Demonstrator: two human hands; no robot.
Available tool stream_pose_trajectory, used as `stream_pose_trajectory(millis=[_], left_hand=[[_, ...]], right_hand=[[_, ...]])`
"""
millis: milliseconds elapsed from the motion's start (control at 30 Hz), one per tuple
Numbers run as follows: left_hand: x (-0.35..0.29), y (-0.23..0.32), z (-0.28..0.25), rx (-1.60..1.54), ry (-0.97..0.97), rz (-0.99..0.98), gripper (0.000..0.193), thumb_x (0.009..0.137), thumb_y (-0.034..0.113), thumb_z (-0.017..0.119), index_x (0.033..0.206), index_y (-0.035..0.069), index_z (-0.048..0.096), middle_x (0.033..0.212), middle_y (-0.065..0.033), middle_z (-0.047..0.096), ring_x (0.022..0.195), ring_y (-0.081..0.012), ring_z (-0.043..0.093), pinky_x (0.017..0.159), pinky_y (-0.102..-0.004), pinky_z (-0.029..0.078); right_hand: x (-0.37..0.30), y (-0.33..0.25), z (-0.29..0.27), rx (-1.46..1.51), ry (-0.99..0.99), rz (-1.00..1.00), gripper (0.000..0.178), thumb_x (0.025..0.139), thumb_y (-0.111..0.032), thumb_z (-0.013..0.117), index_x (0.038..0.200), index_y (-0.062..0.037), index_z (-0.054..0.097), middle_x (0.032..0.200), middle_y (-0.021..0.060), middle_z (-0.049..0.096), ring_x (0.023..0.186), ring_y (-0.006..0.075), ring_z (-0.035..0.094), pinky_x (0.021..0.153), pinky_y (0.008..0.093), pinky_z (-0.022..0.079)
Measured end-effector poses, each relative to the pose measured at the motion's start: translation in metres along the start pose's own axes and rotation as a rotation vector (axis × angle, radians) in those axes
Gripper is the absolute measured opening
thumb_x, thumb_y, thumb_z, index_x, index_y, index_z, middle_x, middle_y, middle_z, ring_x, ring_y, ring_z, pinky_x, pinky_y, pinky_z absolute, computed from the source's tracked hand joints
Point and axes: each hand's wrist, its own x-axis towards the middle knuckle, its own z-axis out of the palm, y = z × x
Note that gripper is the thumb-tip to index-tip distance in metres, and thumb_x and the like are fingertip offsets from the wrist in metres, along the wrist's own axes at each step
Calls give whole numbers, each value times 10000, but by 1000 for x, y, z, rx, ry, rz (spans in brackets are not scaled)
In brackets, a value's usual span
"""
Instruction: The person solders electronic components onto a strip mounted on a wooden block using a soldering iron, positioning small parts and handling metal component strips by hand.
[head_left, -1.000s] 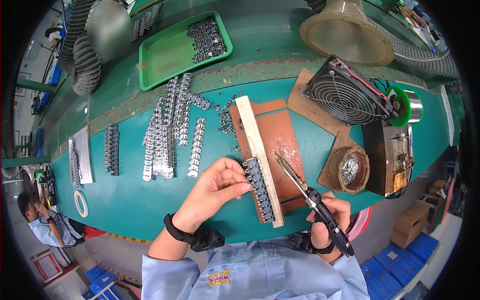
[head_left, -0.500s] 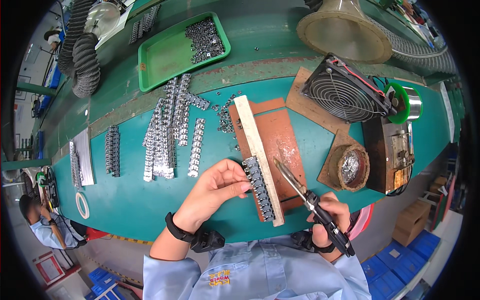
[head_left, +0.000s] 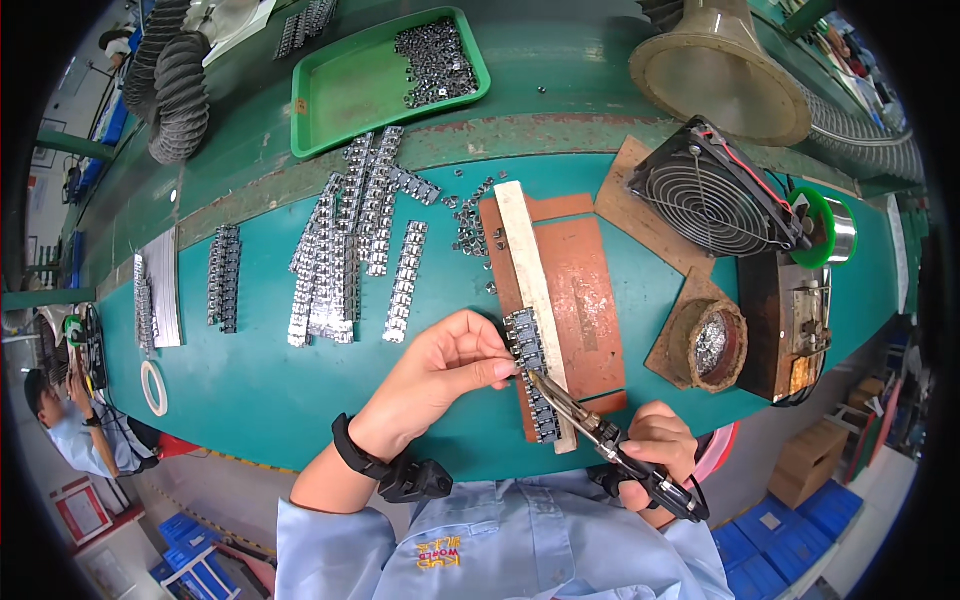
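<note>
Soldering iron [head_left: 610, 440] has swung left over the pale bar [head_left: 532, 275].

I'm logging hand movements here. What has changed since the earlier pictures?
The black, metal-tipped soldering iron, in the right hand, has swung left over the long off-white bar; its tip is now at the dark strip of small circuit boards, contact unclear. Nothing was visibly taken up or let go; the left hand stays beside the strip.

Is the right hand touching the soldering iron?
Touching. The head view shows the right hand wrapped around the soldering iron, gripping its dark rear half with no gap between them.
</note>
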Motion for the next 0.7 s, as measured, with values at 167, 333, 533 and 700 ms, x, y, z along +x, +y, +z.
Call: stream_pose_trajectory(millis=[167,333,533,700], left_hand=[[0,0,0,-12,4,-5,149,799,-15,588,881,57,487,823,-17,577,756,-95,570,696,-225,468],[0,0,0,-13,-3,-2,148,798,-10,591,882,55,487,816,-24,584,745,-97,573,691,-218,462],[0,0,0,-13,6,-2,146,799,-9,590,878,56,486,808,-28,587,732,-98,575,685,-213,459],[0,-1,1,-22,7,2,146,799,-8,593,871,56,483,805,-28,588,728,-97,575,680,-213,459]], right_hand=[[4,-1,0,-14,-26,15,281,717,-164,643,918,12,556,525,45,514,425,180,478,504,313,387],[4,-1,2,-15,-22,25,279,713,-160,642,917,13,563,524,44,516,423,179,479,505,310,388],[2,2,2,-10,-23,22,282,710,-164,644,917,11,567,525,41,515,424,177,480,504,306,389],[2,3,1,-3,-26,6,282,713,-169,643,917,12,568,525,40,516,425,175,482,500,303,388]])
